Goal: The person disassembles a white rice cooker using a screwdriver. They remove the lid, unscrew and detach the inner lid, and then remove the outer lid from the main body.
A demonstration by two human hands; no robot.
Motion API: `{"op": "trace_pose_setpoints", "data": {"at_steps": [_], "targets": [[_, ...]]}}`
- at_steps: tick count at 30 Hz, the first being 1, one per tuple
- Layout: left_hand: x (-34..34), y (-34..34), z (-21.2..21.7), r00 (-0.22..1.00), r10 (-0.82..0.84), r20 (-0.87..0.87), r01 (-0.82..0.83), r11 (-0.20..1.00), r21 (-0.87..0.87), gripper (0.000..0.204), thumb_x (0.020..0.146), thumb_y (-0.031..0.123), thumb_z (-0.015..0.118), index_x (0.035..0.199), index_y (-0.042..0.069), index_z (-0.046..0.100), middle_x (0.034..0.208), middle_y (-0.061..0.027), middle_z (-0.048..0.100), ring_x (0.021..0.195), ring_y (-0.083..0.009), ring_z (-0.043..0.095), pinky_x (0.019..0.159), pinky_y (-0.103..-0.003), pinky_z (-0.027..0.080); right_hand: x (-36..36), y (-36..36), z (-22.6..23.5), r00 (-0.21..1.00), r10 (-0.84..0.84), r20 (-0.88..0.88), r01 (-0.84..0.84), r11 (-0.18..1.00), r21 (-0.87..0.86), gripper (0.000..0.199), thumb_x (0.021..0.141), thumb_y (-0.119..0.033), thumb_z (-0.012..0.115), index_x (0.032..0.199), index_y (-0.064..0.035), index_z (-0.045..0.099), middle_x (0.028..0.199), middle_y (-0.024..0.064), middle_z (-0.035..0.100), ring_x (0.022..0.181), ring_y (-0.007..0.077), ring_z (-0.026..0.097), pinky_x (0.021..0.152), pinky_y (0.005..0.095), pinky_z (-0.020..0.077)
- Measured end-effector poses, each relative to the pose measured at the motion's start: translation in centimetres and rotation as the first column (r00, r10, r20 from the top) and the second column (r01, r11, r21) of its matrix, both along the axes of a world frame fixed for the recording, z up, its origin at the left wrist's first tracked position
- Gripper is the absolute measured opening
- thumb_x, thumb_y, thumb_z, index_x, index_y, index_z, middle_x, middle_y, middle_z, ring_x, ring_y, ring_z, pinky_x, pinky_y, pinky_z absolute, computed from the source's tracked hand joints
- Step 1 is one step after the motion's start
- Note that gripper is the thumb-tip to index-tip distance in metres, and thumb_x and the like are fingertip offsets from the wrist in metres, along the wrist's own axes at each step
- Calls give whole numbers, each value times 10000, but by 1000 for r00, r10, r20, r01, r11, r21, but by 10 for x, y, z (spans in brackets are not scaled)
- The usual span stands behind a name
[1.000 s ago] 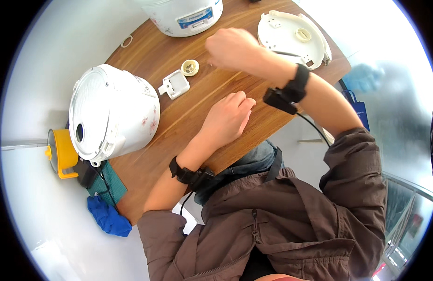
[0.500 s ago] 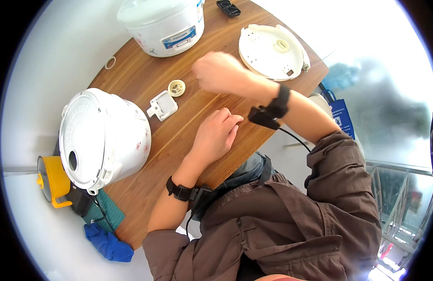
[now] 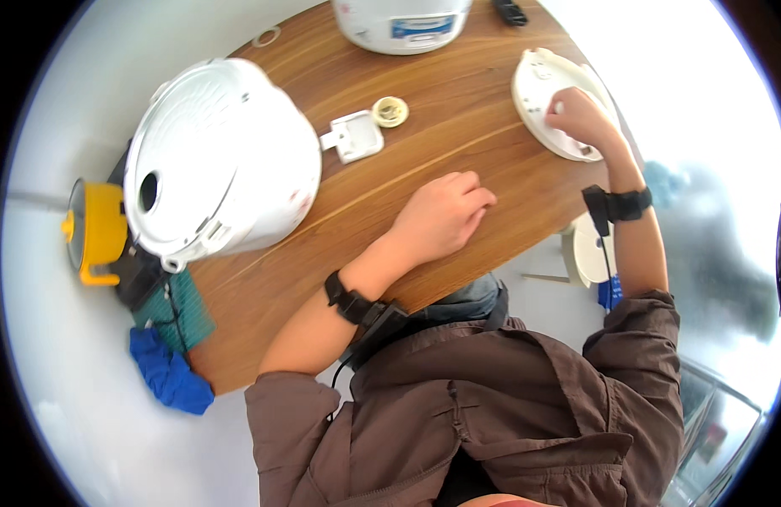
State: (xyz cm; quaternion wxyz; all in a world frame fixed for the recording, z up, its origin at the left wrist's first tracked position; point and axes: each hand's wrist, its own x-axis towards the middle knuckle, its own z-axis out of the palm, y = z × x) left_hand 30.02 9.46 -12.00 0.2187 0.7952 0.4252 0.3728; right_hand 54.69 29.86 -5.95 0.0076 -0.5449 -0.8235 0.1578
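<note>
My left hand rests on the wooden table near its front edge, fingers curled under, with nothing in it. My right hand reaches to the right and lies on a white round lid, fingers bent over the lid's near side. A small white square part and a small yellowish round part lie in the middle of the table, apart from both hands. Both wrists wear black bands.
A large white cooker body lies on the table's left. Another white cooker stands at the far edge, beside a black object. Left of the table are a yellow cup, a green item and a blue cloth.
My right hand has moved from above the small parts in the middle over to the white lid on the right. My left hand has stayed on the table.
</note>
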Motion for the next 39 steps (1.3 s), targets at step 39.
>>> {"op": "trace_pose_setpoints", "data": {"at_steps": [39], "targets": [[-51, 20, 22, 442, 667, -600, -607, 715, 347, 88, 891, 76, 603, 973, 44, 605, 1020, -138, 572, 991, -313, 602, 851, -425, 475, -189, -56, -9, 909, 388, -152, -361, 916, 178, 229, 826, -208, 708, 976, -42, 759, 997, 201, 742, 997, 394, 702, 869, 483, 577]]}}
